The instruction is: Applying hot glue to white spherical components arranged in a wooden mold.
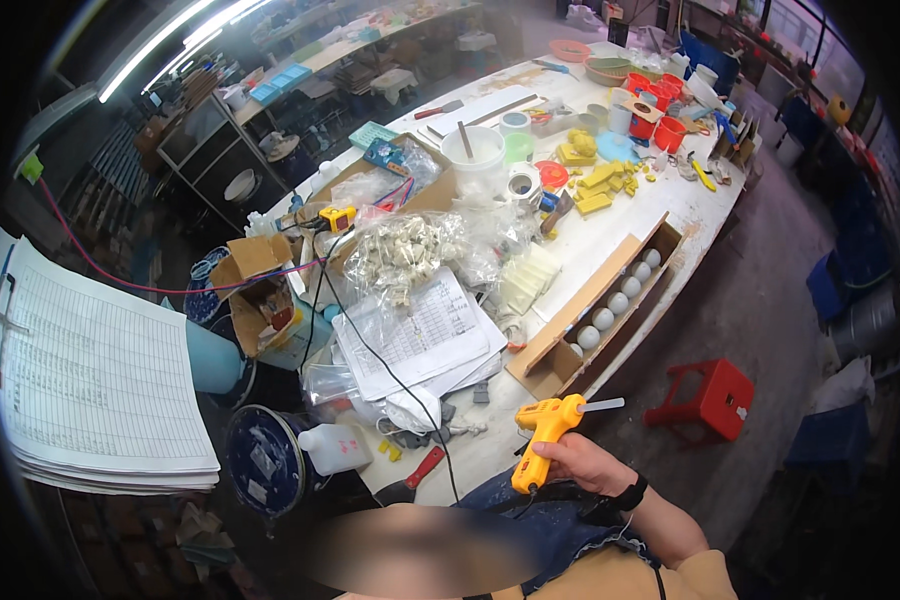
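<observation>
My right hand (588, 465) is closed round the handle of a yellow hot glue gun (547, 428), near the front edge of the table. A whitish glue stick (603, 405) juts from the gun's right end. On that wrist is a black band (630, 493). Just beyond the gun lies a long cardboard tray (570, 335) with a row of several pale grey balls (603, 319). My left hand does not show.
Printed sheets (420, 335), a white mask (412, 410) and a red-handled scraper (425, 468) lie on the table (610, 240). Bags of white pieces (400, 250), yellow blocks (600, 190) and red cups (670, 133) sit farther back. A red stool (705, 400) stands at right.
</observation>
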Available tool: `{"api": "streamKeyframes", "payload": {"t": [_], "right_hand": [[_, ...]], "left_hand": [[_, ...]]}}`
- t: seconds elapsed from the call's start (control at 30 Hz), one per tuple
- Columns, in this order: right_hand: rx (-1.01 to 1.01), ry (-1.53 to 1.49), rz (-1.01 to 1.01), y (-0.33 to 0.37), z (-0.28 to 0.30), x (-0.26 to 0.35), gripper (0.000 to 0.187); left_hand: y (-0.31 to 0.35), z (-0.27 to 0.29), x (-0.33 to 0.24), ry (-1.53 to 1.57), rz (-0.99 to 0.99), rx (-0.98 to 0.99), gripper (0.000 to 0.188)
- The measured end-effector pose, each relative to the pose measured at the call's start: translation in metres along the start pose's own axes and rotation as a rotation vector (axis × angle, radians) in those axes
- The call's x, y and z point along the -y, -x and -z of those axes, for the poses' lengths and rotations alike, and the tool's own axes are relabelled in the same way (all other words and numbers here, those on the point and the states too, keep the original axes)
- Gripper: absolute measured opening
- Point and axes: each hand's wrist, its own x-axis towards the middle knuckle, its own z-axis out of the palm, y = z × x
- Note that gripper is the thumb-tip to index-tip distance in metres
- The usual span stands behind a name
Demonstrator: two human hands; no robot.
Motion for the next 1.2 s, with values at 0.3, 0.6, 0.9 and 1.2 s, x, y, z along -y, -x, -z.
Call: {"api": "streamKeyframes", "payload": {"t": [0.3, 0.6, 0.9, 1.2], "right_hand": [[0.015, 0.003, 0.002, 0.000, -0.002, 0.000, 0.045], [0.002, 0.008, -0.022, -0.005, 0.002, -0.003, 0.044], [0.015, -0.022, -0.003, -0.006, 0.005, -0.004, 0.047], [-0.003, 0.006, -0.038, -0.007, 0.003, -0.003, 0.046]], "left_hand": [[-0.001, 0.002, -0.011, 0.102, 0.102, -0.038, 0.050], [-0.004, 0.028, 0.017, 0.993, 0.231, -0.146, 0.047], [0.064, 0.104, 0.023, 0.320, 0.178, -1.217, 0.046], [0.110, 0.139, 0.034, 0.319, 0.189, -1.443, 0.041]]}}
